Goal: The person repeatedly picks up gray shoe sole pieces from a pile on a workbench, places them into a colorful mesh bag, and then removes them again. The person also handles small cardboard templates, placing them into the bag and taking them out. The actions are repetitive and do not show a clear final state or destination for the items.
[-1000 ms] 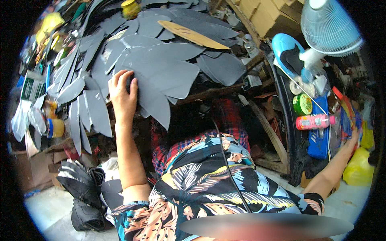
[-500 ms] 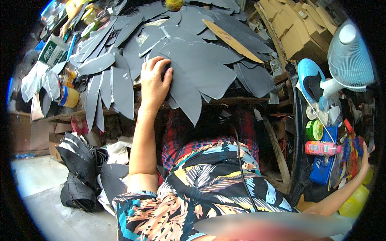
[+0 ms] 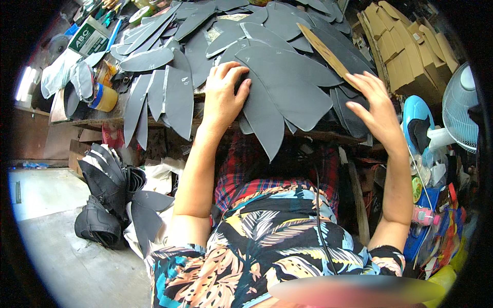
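Already spread across the worktop [image 3: 77,122]: many dark grey leaf-shaped rubber pieces [image 3: 287,82]. Left hand [image 3: 223,95] pressing flat on one; right hand [image 3: 377,105] open, hovering beside, grasping nothing.

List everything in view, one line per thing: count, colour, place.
sole-shaped cut sheets: many, dark grey, fanned over the workbench
wooden strip: one, tan, lying on the sheets
cardboard boxes: a stack, brown, upper right
fan: one, white, far right
round tin: one, yellow, bench's left end
dark cut pieces: a pile, black, floor at left
left hand: flat on the grey sheets
right hand: fingers spread, at the sheets' right edge
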Motion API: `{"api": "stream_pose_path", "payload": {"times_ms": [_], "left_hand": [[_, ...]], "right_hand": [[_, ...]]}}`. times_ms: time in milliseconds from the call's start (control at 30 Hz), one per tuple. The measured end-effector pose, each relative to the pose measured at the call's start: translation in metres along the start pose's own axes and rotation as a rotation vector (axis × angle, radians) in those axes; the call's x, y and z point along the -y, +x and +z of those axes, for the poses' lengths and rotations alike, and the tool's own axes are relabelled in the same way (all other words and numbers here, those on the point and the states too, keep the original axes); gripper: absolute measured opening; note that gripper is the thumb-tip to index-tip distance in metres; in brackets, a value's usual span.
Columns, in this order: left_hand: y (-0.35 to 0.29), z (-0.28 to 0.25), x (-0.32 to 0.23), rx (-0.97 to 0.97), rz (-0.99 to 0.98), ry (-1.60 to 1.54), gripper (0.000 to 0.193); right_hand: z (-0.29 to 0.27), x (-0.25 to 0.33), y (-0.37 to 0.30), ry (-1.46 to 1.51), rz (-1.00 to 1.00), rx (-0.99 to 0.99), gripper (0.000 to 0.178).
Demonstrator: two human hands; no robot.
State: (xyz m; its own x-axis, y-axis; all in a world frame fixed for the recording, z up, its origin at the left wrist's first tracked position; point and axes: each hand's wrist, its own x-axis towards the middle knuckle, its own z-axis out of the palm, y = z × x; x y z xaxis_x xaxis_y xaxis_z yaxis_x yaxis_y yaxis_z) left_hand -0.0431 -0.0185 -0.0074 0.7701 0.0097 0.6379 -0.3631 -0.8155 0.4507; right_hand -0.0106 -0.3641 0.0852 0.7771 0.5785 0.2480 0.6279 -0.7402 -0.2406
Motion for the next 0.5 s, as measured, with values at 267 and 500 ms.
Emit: {"api": "stream_pose_path", "payload": {"times_ms": [267,500], "left_hand": [[-0.001,-0.008,-0.006,0.048,-0.039,0.042,0.025],[0.005,-0.013,-0.004,0.110,-0.029,0.038,0.026]], "right_hand": [[0.051,-0.043,0.026,0.285,0.139,-0.159,0.063],[0.040,-0.042,0.043,0.136,0.157,-0.221,0.026]]}}
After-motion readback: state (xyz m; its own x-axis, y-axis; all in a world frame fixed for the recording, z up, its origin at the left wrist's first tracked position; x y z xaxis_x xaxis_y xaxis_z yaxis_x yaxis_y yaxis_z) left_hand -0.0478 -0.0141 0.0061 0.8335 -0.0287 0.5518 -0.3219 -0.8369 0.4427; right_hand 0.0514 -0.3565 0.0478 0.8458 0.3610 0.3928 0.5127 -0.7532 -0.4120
